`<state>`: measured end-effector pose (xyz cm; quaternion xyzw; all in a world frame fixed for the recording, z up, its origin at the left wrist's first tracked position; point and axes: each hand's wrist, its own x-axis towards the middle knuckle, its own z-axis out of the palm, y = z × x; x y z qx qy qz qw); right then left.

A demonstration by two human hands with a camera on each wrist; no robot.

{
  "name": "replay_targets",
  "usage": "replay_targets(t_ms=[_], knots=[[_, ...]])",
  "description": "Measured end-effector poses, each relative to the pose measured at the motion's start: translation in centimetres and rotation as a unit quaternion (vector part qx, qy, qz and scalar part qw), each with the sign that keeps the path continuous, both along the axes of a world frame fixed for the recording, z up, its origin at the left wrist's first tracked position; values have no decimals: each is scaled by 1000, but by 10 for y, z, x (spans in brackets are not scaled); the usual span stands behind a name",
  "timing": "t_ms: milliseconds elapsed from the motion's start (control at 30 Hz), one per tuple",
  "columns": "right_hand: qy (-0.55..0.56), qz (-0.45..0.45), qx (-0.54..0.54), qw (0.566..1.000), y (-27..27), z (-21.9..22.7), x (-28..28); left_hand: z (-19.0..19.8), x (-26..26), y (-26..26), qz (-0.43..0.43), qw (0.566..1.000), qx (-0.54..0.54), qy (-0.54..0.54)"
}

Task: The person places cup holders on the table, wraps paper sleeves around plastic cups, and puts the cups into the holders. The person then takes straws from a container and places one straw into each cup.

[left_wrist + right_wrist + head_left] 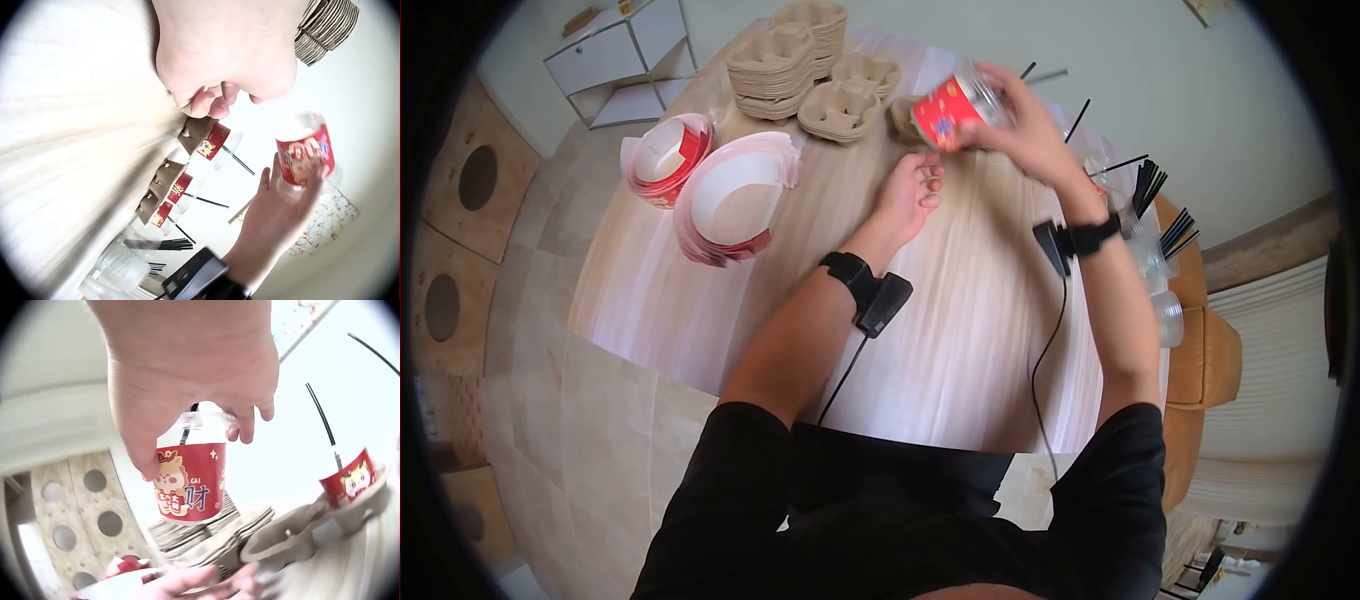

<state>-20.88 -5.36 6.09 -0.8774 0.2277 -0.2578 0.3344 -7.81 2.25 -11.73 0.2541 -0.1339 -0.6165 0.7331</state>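
My right hand (1030,130) grips a clear lidded cup with a red printed sleeve (947,115), held above the table. In the right wrist view the red sleeve (192,481) shows a cartoon animal, and a dark straw stands at the lid. Below and left of the cup, my left hand (912,195) is held over the table with loosely bent fingers and nothing in them. The left wrist view shows the left hand (225,56) apart from the cup (305,153). A pulp cup carrier (905,118) lies partly hidden behind the cup.
Stacked pulp carriers (770,65) stand at the far side, with single-looking ones (840,110) beside them. Two fanned piles of paper sleeves (700,215) lie at the left. Black straws (1150,188) and clear cups (1167,318) line the right edge. Sleeved cups with straws sit in carriers (167,177).
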Motion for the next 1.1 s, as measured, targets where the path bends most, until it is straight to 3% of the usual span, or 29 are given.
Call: replay_targets(t_ms=[67,133,167,200,300,333,433,533,600,667,700,833,900,967,1100], knots=[[-32,90,-3,995,18,-13,-38,13,-8,8,-49,998,-35,-21],[-19,88,11,996,44,-26,-70,43,-27,26,-123,989,-80,25],[-7,93,25,995,53,-32,-83,42,-25,27,-200,977,-69,-28],[-9,79,27,996,58,-37,-94,40,-28,29,-213,974,-67,-28],[8,70,45,997,73,-57,-118,31,-34,33,-345,917,-154,-125],[3,58,46,997,78,-57,-123,32,-37,37,-357,913,-153,-127],[45,24,70,996,91,-56,-139,39,-48,43,-374,877,-136,-270],[13,51,105,993,95,-57,-157,33,-53,41,-367,891,-86,-253],[-55,25,128,990,87,-73,-169,31,-54,43,-363,896,-76,-243],[-279,-20,256,925,79,-78,-175,35,-60,41,-359,902,-71,-228],[-308,-75,237,918,76,-81,-177,36,-63,43,-369,897,-85,-229],[-307,-135,238,911,67,-79,-191,35,-72,47,-405,879,-109,-227],[-411,-153,163,884,67,-62,-196,36,-72,49,-414,875,-115,-223],[-397,-181,58,898,49,-39,-217,36,-67,49,-382,891,-76,-231],[-336,-317,-131,877,-4,32,-262,27,-60,43,-371,903,-26,-216]])
